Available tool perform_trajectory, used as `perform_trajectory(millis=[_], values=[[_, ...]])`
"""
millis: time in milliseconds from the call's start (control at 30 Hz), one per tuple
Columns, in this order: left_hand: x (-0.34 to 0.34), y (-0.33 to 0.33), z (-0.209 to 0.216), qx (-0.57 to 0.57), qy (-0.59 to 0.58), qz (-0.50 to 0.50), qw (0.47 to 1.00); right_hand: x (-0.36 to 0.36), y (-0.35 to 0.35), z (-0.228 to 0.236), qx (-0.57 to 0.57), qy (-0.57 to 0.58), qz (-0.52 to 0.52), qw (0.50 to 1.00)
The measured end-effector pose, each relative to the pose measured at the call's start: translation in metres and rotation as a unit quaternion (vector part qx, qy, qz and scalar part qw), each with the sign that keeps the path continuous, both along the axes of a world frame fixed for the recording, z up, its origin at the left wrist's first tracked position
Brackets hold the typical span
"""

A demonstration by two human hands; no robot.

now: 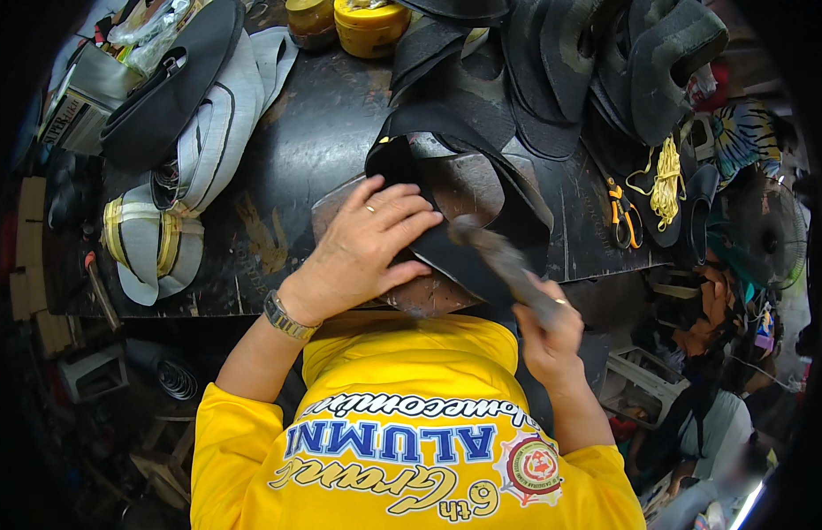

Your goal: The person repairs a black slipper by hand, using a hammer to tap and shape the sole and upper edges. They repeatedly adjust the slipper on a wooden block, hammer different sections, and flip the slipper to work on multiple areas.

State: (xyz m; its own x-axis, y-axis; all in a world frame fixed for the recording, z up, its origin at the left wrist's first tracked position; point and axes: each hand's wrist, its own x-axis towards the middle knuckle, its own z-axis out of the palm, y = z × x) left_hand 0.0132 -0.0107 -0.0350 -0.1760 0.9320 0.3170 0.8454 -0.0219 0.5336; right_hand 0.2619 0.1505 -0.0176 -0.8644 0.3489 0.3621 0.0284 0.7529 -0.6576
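Observation:
My left hand [362, 240] lies with its fingers spread on a curved black shoe-upper piece [446, 252], pressing its near part down. My right hand [553, 334] is wrapped round the handle of a hammer [508, 265], somewhat blurred. The hammer's head is over the black piece, just right of my left fingertips; whether it touches cannot be told. Beneath the piece is a worn brownish slab [468, 181], partly covered. The black piece arches up at its far side and curves round to the right.
Stacked black upper pieces [552, 71] lie at the far right. Grey-and-black pieces [221, 132] and a yellow-banded one [150, 243] are at left. Orange-handled pliers [621, 216], yellow cord [665, 181] and a yellow tub [371, 26] share the black table [292, 150]. A fan [769, 234] stands right.

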Motion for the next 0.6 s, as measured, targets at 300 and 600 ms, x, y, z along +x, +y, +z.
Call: perform_trajectory(millis=[300, 600], values=[[-0.006, -0.008, -0.006, 0.031, 0.053, 0.036, 0.997, -0.008, -0.003, 0.015, -0.062, -0.005, -0.067, 0.996], [-0.001, -0.006, -0.014, 0.079, 0.054, 0.037, 0.995, -0.002, -0.009, 0.008, -0.078, 0.04, -0.059, 0.994]])
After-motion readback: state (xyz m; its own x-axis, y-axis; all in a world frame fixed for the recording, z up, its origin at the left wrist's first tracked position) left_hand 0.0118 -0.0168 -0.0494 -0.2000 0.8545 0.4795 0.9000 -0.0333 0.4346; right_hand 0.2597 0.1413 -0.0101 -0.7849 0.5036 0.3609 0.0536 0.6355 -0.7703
